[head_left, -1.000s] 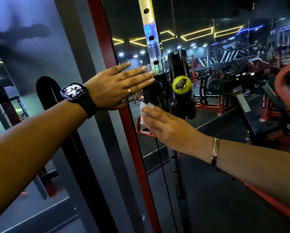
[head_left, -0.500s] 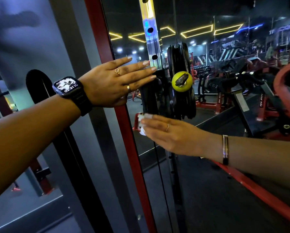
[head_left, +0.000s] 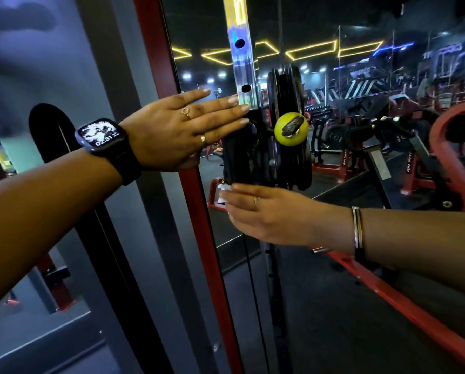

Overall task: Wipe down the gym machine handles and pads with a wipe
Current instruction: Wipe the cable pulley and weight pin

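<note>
Left hand (head_left: 177, 130) above right hand (head_left: 269, 214); wipe (head_left: 224, 190) under handle (head_left: 236, 155), pulley (head_left: 290, 128) right.

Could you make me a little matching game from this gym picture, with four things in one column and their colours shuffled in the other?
Things:
1. wipe
2. round knob
3. upright frame bar
4. watch strap

Colours:
A. red
B. black
C. white
D. yellow

Pairs: 1-C, 2-D, 3-A, 4-B.

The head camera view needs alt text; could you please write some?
In a gym, the right hand holds a white wipe against the bottom of a black handle; the left hand, fingers straight, touches its top beside a yellow knob.
</note>
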Tool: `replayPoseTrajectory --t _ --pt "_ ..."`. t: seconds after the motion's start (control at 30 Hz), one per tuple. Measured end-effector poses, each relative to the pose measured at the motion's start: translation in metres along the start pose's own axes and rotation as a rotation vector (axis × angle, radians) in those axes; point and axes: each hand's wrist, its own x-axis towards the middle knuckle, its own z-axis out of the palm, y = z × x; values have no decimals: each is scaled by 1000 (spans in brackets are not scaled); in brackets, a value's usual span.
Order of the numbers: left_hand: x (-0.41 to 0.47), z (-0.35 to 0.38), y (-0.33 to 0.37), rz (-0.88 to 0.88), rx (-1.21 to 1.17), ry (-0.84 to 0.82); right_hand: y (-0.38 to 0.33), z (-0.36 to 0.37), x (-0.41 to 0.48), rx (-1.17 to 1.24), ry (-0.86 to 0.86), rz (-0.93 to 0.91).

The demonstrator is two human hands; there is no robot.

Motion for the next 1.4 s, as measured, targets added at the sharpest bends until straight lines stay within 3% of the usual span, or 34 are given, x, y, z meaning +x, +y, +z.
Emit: replayPoseTrajectory --t 0.23,0.47,0.67,0.73,0.87,0.93,1.13,1.2,1.4 --pt "1 1 6 -30 -41 -7 38 0 27 21 194 239" --pt "0 2 7 -45 -67 -6 5 -2 1 -50 -20 -37" --pt "-2 6 5 -39 -59 -35 40 -2 12 94 236 274" --pt "-1 8 5 -45 -54 -29 21 7 1 162 220 303" --pt "-2 11 11 -74 -61 -27 -11 26 -31 150 148 70" --pt "-2 10 11 -83 -64 -6 -1 27 -35 143 157 43" --pt "3 9 19 -130 -52 17 18 20 -1 314 332 434" --pt "2 6 24 -144 -40 2 5 25 1 363 359 489" --pt "0 1 26 -164 15 -34 -41 47 -37 360 291 213"
